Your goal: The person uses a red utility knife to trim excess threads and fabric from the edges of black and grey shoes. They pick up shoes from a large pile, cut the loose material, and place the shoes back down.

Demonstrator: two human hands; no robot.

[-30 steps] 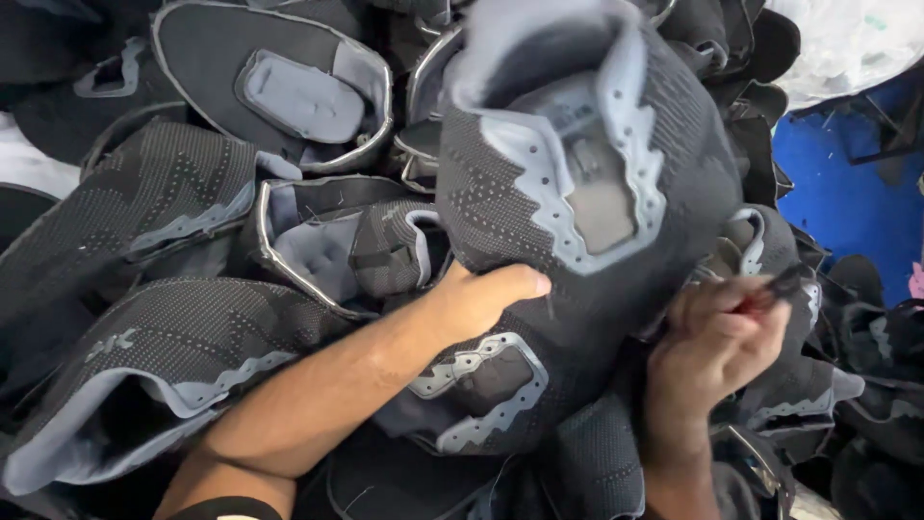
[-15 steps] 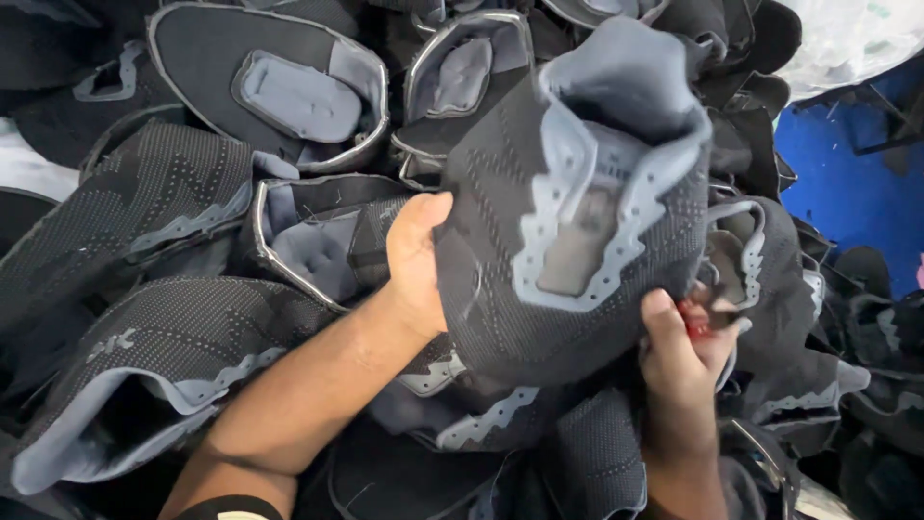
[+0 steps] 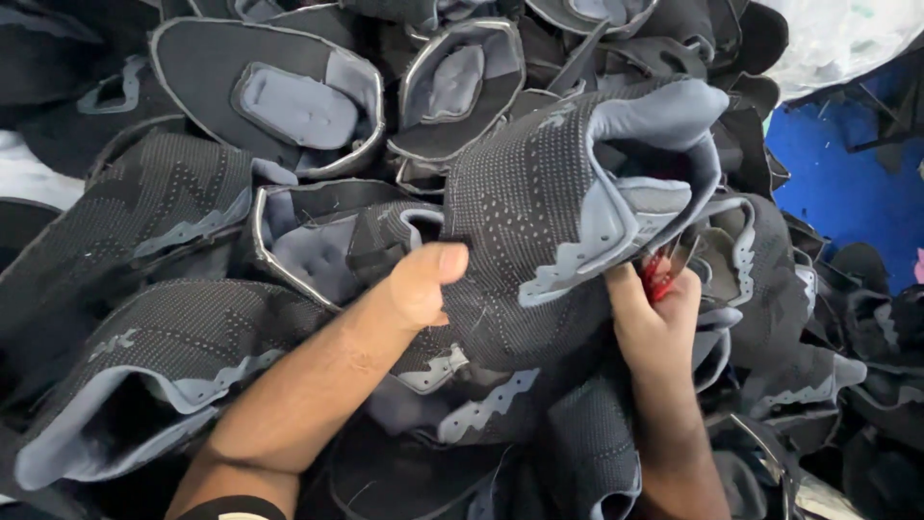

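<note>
A heap of dark knitted shoe uppers [image 3: 173, 318] with grey trim fills the view, its far-left pieces cut off by the frame edge and many half buried under one another. Left of the raised upper [image 3: 549, 221], the person's left hand [image 3: 419, 284] comes up from a bare forearm (a dark cuff just shows at the bottom edge) and closes on that upper's knitted side, thumb laid across the fabric, the fingers hidden behind it. The raised upper itself stands above the middle of the heap, its grey lining and scalloped eyelet strip turned toward the camera, its lower part lost among the others. Just right of it, the right hand [image 3: 654, 313] is curled shut around a small red-handled tool [image 3: 662, 274], mostly hidden in the fist and hard to identify, its tip at the upper's grey edge. Farther right, beyond the heap, lies a blue surface [image 3: 837, 173]
</note>
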